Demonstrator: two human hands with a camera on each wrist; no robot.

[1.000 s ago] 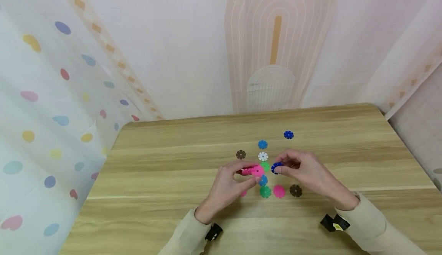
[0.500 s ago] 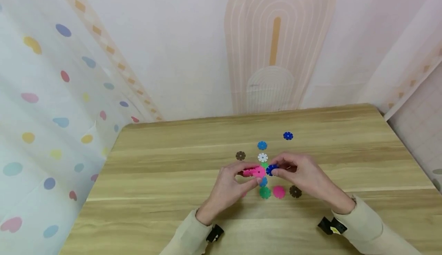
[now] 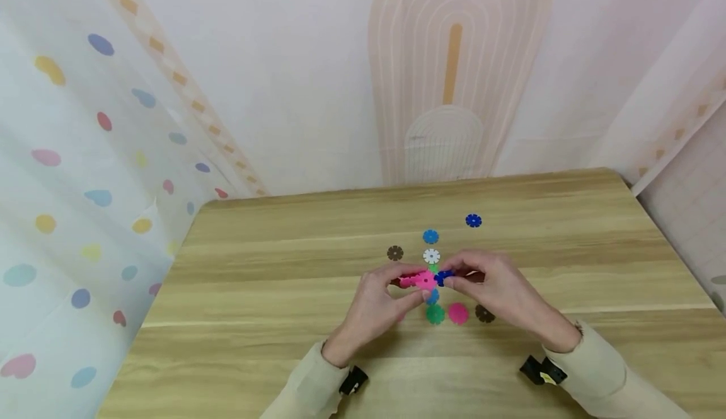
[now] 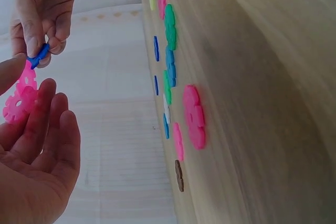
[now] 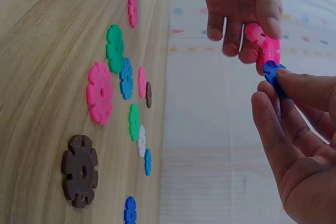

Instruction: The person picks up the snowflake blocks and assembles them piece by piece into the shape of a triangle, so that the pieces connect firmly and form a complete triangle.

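A dark blue notched plastic disc [image 3: 444, 276] is pinched edge-on in the right hand [image 3: 493, 283], its slot meeting the joined pink notched plastic discs [image 3: 416, 280] gripped by the left hand [image 3: 377, 305], above the wooden table [image 3: 272, 293].

From the left wrist, the pink pair [image 4: 20, 95] is seen held by thumb and fingers.

From the right wrist, the blue disc [image 5: 273, 74] is seen touching the pink. No containers are seen.

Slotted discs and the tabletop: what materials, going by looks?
Pink discs and blue disc: probably moulded plastic, going by the saturated uniform colour, crisp edge slots and slight sheen. Table: wood-grain surface, matte; whether solid wood or laminate cannot be told.
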